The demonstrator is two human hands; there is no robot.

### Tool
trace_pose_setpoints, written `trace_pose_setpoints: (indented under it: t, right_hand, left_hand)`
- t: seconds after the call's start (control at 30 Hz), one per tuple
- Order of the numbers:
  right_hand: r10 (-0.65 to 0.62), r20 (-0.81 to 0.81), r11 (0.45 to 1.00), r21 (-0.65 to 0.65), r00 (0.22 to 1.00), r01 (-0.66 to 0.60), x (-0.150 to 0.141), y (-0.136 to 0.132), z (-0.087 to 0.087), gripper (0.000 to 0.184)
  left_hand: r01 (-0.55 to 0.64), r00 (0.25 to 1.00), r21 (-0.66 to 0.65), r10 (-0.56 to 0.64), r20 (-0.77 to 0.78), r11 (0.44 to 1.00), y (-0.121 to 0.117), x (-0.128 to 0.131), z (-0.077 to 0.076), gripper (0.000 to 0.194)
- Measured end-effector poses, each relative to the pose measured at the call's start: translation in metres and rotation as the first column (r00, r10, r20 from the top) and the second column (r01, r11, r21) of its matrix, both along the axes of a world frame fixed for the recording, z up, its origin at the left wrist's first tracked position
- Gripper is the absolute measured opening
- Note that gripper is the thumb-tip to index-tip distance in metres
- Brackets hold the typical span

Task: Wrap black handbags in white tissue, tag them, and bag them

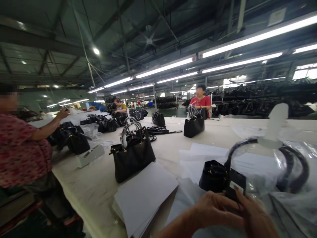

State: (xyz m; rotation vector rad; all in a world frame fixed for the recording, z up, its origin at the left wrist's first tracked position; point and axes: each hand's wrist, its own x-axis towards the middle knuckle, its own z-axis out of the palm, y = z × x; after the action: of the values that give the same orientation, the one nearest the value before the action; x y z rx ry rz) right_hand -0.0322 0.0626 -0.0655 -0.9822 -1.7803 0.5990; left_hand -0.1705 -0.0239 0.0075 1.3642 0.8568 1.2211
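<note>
Both hands are low at the right, close together at a black handbag (215,175) whose tall handles (244,141) are wrapped in clear plastic, with a white, rounded paper piece (277,122) at their top. My left hand (218,210) is closed, its fingertips on a black tag-like piece (238,180) that carries a small white label. My right hand (256,215) pinches the same piece from the other side. The fingers partly cover it. Clear plastic film (297,201) lies around the bag's right side.
A stack of white sheets (148,195) lies left of my hands. Behind it stands a black handbag (133,155) with wrapped handles; another (194,125) stands farther back. A white box (90,156) sits at the table's left. Co-workers stand at the left (22,148) and across the table (204,101).
</note>
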Motion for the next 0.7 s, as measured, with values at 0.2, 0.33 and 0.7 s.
trace_pose_setpoints:
  t: [0.2, 0.33, 0.7]
  right_hand:
    - [0.050, -0.161, 0.970, -0.227, 0.986, -0.086, -0.004, -0.010, 0.000, 0.047]
    - [0.075, -0.216, 0.976, -0.185, 0.974, -0.116, -0.008, -0.022, 0.010, 0.051]
    - [0.182, -0.179, 0.974, -0.098, 0.967, -0.202, -0.010, -0.035, 0.027, 0.036]
  left_hand:
    - [-0.104, 0.990, -0.030, 0.100, -0.097, 0.994, 0.010, -0.001, -0.006, 0.032]
    - [-0.150, 0.939, 0.071, 0.165, -0.301, 0.986, 0.017, -0.005, -0.006, 0.029]
    - [-0.225, 0.842, 0.175, 0.281, -0.461, 0.959, 0.021, -0.010, -0.008, 0.027]
